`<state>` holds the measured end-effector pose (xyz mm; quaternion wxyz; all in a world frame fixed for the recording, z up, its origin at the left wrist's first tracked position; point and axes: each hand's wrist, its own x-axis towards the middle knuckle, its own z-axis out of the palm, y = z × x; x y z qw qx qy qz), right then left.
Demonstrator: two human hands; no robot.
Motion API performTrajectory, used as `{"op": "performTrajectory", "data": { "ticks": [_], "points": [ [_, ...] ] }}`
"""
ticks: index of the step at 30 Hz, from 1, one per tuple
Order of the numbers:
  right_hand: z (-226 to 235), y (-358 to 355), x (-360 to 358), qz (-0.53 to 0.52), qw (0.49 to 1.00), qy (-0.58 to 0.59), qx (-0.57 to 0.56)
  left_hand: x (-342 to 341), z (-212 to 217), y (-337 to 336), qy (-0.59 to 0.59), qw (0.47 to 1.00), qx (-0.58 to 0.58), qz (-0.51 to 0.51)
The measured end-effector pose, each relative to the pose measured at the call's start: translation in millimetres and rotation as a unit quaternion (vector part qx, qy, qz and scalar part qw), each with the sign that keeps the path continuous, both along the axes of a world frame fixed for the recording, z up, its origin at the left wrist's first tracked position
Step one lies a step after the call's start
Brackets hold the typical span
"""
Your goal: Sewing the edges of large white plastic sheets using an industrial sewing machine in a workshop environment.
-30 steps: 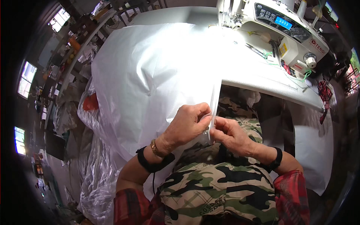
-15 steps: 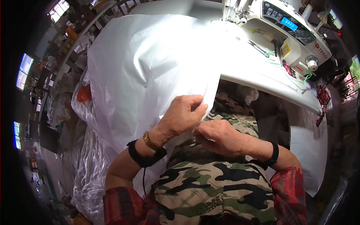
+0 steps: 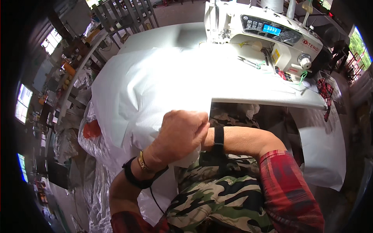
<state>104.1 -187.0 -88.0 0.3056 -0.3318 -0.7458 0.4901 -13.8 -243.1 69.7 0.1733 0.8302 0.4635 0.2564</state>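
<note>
A large white plastic-like sheet (image 3: 112, 89) spreads from the sewing machine's table down over its front edge toward my lap. My left hand (image 3: 180, 132) is closed at the sheet's near right edge, gripping it. My right forearm (image 3: 248, 138) crosses in front of my body, and its hand lies behind the left one, so its fingers are hidden. Beyond my hands stands a white sewing machine (image 3: 237, 23) with a lit blue display, its needle area washed out by glare.
The white table (image 3: 268, 100) ends above my lap. Tweezers (image 3: 246, 61), green thread (image 3: 303, 77) and a red checked rag (image 3: 325, 91) are at its right. Crumpled clear plastic (image 3: 93, 194) hangs at the left. Wooden chairs (image 3: 124, 15) stand at the back.
My right hand has moved left, behind the left hand. My left fingers have turned from a visible pinch into a fist. The view has shifted, showing more of the machine and back.
</note>
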Motion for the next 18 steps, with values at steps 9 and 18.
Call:
{"op": "performTrajectory", "data": {
  "ticks": [9,18],
  "points": [
    [21,34,54,0.195,0.969,-0.142,0.049,-6,-86,-19,-0.007,0.999,0.002,0.032],
    [88,168,58,-0.202,0.919,-0.322,0.104,1,-74,-21,-0.107,0.994,0.032,0.019]
  ]
}}
